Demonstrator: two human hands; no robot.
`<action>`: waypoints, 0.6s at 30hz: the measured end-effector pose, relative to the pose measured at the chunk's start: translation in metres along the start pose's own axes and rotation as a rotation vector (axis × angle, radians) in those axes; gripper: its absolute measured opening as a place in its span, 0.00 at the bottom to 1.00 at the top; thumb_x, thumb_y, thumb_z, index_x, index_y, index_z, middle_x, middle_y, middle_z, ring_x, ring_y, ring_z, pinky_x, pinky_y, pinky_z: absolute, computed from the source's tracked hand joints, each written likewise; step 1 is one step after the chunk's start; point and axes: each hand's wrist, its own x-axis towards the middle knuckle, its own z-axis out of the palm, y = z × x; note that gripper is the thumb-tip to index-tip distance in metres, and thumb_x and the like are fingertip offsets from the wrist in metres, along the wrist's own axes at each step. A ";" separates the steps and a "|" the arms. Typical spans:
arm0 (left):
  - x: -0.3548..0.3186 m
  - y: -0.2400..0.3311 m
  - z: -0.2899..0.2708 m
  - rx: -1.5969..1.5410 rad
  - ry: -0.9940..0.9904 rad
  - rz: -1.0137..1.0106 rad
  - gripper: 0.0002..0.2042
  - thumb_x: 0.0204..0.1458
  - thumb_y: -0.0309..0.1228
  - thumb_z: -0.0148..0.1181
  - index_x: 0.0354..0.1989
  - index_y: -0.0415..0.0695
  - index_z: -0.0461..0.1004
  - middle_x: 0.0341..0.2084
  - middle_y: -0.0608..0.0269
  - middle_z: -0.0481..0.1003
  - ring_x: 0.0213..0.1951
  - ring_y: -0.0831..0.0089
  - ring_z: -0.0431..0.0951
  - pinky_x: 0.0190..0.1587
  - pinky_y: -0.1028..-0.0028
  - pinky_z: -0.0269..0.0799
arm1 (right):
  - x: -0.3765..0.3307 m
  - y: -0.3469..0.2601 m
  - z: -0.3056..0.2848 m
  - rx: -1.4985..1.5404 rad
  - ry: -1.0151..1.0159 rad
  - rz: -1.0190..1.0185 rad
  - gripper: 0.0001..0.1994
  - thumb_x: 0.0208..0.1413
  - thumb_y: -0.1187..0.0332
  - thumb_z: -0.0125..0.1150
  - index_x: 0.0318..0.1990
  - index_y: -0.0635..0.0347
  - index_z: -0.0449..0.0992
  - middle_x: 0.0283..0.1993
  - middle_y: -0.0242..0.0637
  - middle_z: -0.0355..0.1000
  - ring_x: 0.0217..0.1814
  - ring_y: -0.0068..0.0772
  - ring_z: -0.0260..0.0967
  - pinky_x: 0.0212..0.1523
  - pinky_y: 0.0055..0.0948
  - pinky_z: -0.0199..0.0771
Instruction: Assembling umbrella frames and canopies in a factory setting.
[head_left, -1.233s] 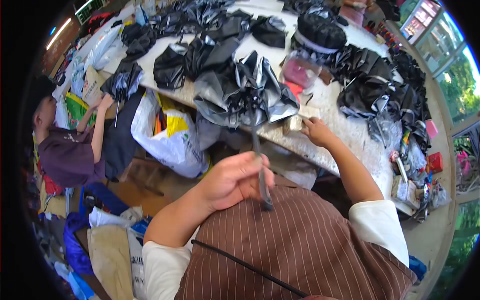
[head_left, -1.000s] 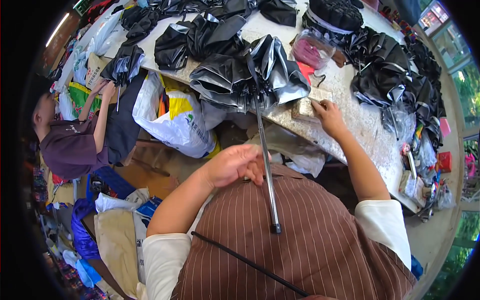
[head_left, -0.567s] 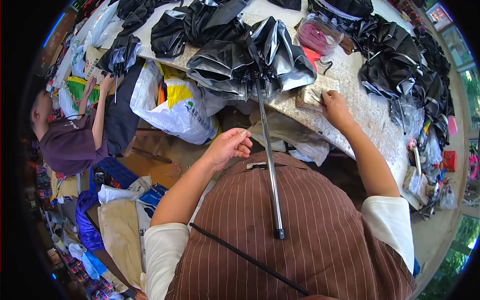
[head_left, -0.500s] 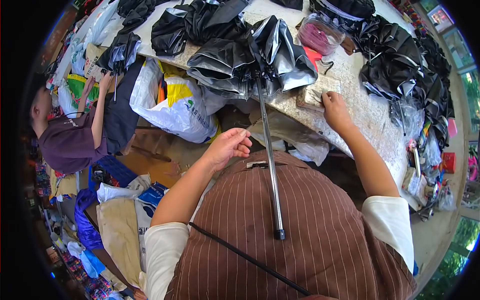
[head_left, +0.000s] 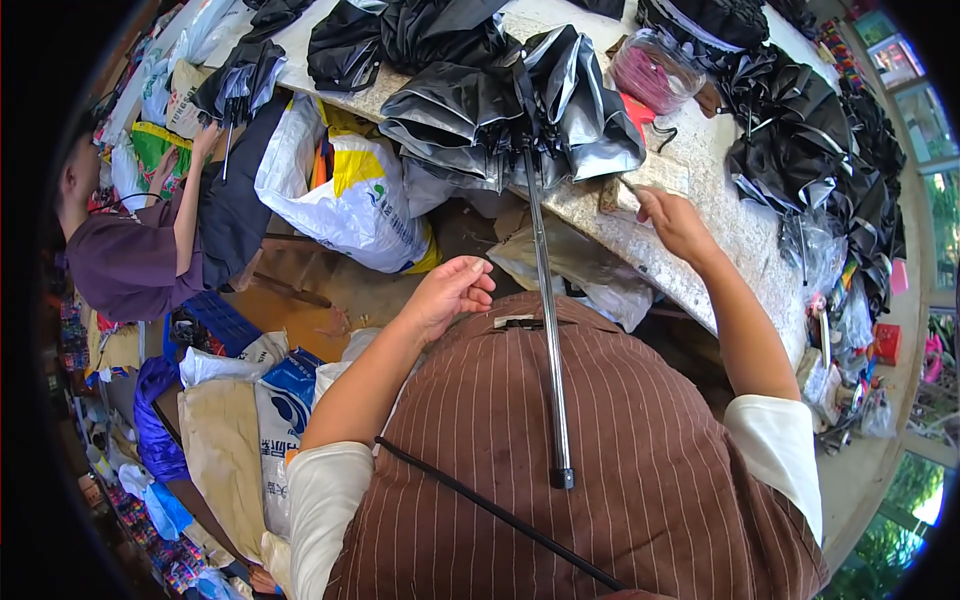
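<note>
A half-folded umbrella with a grey and black canopy [head_left: 510, 100] lies on the stone table edge [head_left: 700, 270]. Its long metal shaft [head_left: 545, 300] runs down to my brown striped apron [head_left: 600, 480], and the shaft's end rests against my chest. My left hand [head_left: 455, 290] hovers just left of the shaft with loosely curled fingers, holding nothing. My right hand [head_left: 675, 220] reaches onto the table, fingertips at a small flat cardboard box [head_left: 655, 180]. What the fingers pinch is hidden.
Many black folded umbrellas [head_left: 800, 130] cover the table. A pink bag [head_left: 655, 75] sits behind the canopy. A white and yellow sack [head_left: 350, 190] leans under the table. At left, a seated person in purple [head_left: 130, 260] handles another umbrella [head_left: 235, 90]. Bags litter the floor.
My left hand let go of the umbrella shaft and moved a little left. The shaft slid down against my apron. My right hand stayed at the small box.
</note>
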 end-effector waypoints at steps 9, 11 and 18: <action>0.003 -0.010 0.002 -0.037 0.000 -0.022 0.11 0.55 0.36 0.52 0.39 0.42 0.68 0.27 0.62 0.71 0.26 0.78 0.71 0.30 0.82 0.68 | 0.025 -0.071 0.006 -0.806 0.007 -0.205 0.15 0.48 0.56 0.55 0.31 0.60 0.76 0.26 0.43 0.73 0.28 0.48 0.70 0.30 0.38 0.68; 0.004 -0.011 0.004 -0.037 -0.001 -0.022 0.10 0.55 0.35 0.51 0.39 0.42 0.68 0.27 0.62 0.71 0.25 0.78 0.71 0.30 0.82 0.69 | 0.035 -0.075 0.014 -0.860 -0.015 -0.195 0.14 0.47 0.56 0.55 0.30 0.59 0.76 0.26 0.42 0.73 0.28 0.48 0.70 0.29 0.38 0.68; 0.000 -0.019 0.003 -0.075 0.026 -0.011 0.10 0.56 0.35 0.51 0.39 0.42 0.68 0.27 0.62 0.71 0.25 0.79 0.71 0.30 0.83 0.68 | 0.015 -0.106 0.024 -0.996 -0.044 -0.257 0.12 0.46 0.58 0.56 0.27 0.59 0.76 0.25 0.42 0.73 0.27 0.48 0.70 0.28 0.38 0.68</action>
